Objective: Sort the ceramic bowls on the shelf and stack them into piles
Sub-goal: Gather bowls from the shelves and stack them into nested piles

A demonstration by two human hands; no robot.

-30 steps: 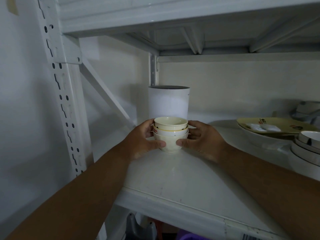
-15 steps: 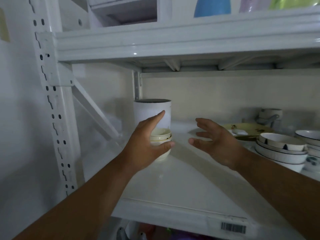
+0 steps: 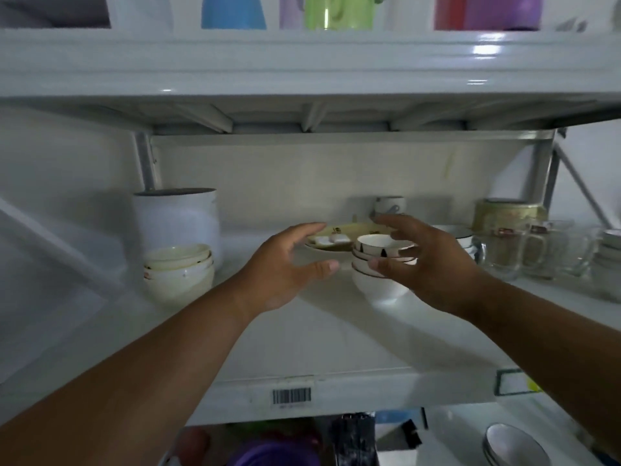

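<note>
Both our hands reach into the white metal shelf (image 3: 336, 344) with fingers spread and holding nothing. Our left hand (image 3: 285, 267) hovers just left of a stack of white ceramic bowls with dark rims (image 3: 379, 267), thumb and fingers apart. Our right hand (image 3: 433, 264) is at the stack's right side, partly in front of it; we cannot tell if it touches. A pile of cream ceramic bowls (image 3: 179, 270) stands well to the left, before a tall white cylindrical container (image 3: 178, 220). Behind the stack lies a shallow yellow patterned plate (image 3: 336, 238). Clear glass mugs (image 3: 514, 250) stand at right.
</note>
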